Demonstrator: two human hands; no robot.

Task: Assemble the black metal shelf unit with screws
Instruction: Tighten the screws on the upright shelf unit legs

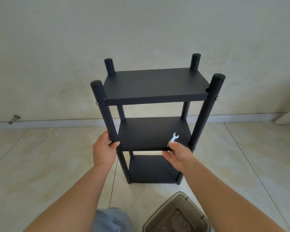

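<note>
A small metal doorstop (14,119) juts from the pale skirting board at the far left, above the glossy cream floor tiles (49,156). Further right, the left hand (104,152) grips the front-left round post (105,113) of the black metal three-tier shelf unit (155,84), fingers and thumb curled round the tube just beside the middle shelf (151,133). The unit stands upright on the tiles near the wall, its four posts rising above the top board. A small silver flat spanner (174,137) stands up from the middle shelf's front edge, its lower end pinched by the right hand (177,155), thumb on top and fingers under the edge. Low in view sits a translucent brown plastic bin (176,215).
</note>
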